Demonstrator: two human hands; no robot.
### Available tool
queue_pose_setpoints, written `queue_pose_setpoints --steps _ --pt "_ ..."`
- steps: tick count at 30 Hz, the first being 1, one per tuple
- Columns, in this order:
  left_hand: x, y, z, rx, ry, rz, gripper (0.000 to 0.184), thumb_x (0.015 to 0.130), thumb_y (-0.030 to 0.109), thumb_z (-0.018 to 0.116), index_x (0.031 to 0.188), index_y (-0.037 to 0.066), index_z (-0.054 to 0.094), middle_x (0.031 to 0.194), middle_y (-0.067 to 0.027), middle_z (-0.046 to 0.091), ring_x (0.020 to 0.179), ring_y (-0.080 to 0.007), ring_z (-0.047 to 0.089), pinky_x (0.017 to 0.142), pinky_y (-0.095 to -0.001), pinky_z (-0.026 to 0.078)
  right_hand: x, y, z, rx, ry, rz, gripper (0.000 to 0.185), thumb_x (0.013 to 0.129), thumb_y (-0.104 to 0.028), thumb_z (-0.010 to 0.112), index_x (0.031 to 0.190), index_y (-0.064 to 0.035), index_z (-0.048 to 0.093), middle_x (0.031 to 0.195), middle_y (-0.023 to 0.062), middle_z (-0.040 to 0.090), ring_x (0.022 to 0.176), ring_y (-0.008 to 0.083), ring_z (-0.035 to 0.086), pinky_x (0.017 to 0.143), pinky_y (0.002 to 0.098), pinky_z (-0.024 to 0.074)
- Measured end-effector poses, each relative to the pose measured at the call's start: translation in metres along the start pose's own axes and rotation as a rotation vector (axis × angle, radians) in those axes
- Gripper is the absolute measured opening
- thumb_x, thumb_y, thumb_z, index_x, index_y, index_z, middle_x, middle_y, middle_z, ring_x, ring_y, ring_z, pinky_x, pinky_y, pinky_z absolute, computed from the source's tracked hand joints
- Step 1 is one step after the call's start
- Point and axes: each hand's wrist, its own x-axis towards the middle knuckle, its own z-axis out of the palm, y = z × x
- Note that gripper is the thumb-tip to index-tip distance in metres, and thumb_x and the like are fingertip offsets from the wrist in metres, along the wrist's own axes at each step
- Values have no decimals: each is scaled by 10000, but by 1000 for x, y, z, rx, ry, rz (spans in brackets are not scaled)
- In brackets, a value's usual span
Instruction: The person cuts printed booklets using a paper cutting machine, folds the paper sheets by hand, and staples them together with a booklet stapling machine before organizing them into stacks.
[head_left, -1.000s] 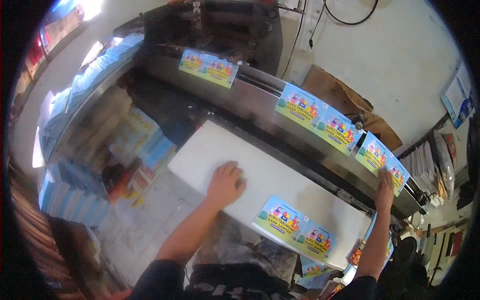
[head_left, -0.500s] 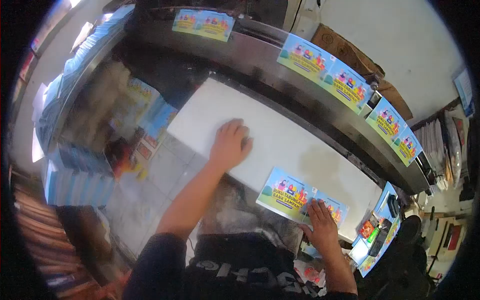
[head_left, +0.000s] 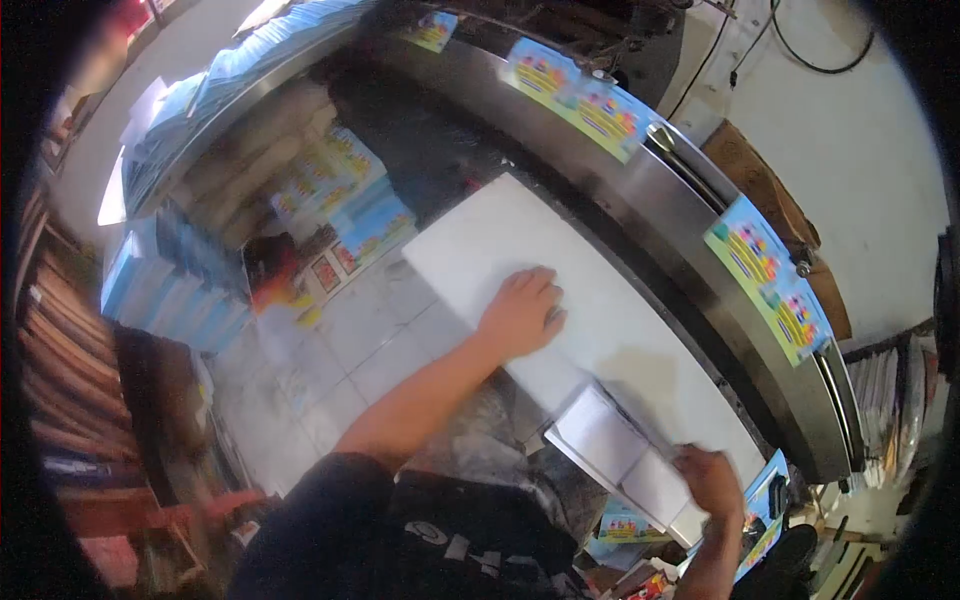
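My left hand (head_left: 522,312) rests on the long white board (head_left: 480,235), fingers bent forward and thumb apart, with a dark patch between them that I cannot make out. Near the board's right end lies a booklet (head_left: 605,440), its white inner side up and a crease line across it. My right hand (head_left: 712,478) is closed at the booklet's far right edge, slightly blurred; its fingers seem to pinch that edge, where a dark line runs along the sheet.
Printed covers (head_left: 765,280) hang over a curved-looking metal rail (head_left: 690,230) behind the board. Stacks of blue-edged booklets (head_left: 180,290) stand at left. More printed stacks (head_left: 370,215) lie on the tiled floor (head_left: 350,345). A printed sheet (head_left: 770,500) with dark items sits at right.
The booklet showed its colourful printed cover under my flat right hand; now white pages face up and that hand has closed at its edge. The camera view has turned; my left hand stays on the board.
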Motion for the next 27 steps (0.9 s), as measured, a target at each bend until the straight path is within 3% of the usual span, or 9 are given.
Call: queue_pose_setpoints --steps 3,4,8,11,13,15,16,18,27 --pt "1 3 -1 -4 -10 -16 330 869 296 636 1098 61 605 1299 -160 523 1259 -344 464 1037 -465 378 6 42 -69 -320 281 -14 311 887 -234 590 1070 8 659 887 218 689 806 367 674 691 455 500" --pt "1 3 0 1 -10 -16 330 869 296 636 1098 61 605 1299 -160 523 1259 -344 464 1037 -465 378 1 49 -100 -309 418 440 327 947 -284 553 1051 6 663 917 227 679 822 325 661 743 463 490" --pt "2 3 2 16 -21 -15 342 871 305 633 1103 56 605 1308 -164 521 1263 -338 464 1042 -466 376 -1 125 -196 -670 1391 82 385 1009 -86 398 1369 -33 525 1360 174 566 1256 284 543 1041 361 406" --pt "3 4 1 17 -26 -19 348 871 309 632 1106 53 605 1314 -166 520 1260 -340 469 1048 -469 374 30 192 -222 -800 1437 -78 436 991 -16 374 1407 -65 494 1431 140 511 1336 259 467 1106 341 334" --pt "1 3 2 16 -30 -19 351 872 310 630 1107 51 604 1316 -166 519 1257 -343 471 1051 -471 372 61 215 -184 -298 1279 -131 514 894 65 398 1386 -31 510 1439 170 488 1361 312 432 1152 404 311" --pt "-2 0 6 23 -9 -10 350 872 310 627 1108 52 602 1318 -166 518 1254 -345 476 1057 -472 370 73 268 -142 -366 1116 -35 553 877 52 410 1411 -67 490 1479 153 446 1388 328 396 1168 430 283" --pt "0 -1 6 28 2 -9 350 872 310 627 1108 52 602 1318 -166 518 1254 -345 476 1057 -472 370 69 237 -119 -717 1095 12 528 899 12 411 1410 -85 497 1452 154 480 1364 337 427 1165 447 284" --pt "0 0 5 19 -27 -13 351 874 313 624 1108 53 600 1313 -166 521 1258 -345 472 1060 -474 367 58 214 -92 -755 1139 21 491 914 -4 414 1389 -77 513 1374 168 551 1311 349 484 1150 462 297" --pt "3 4 3 35 -52 -24 352 885 323 611 1112 54 600 1336 -163 497 1296 -341 435 1068 -478 358 51 216 -26 -367 824 224 363 902 -102 568 1257 -41 606 1245 198 621 1177 374 575 981 433 468"
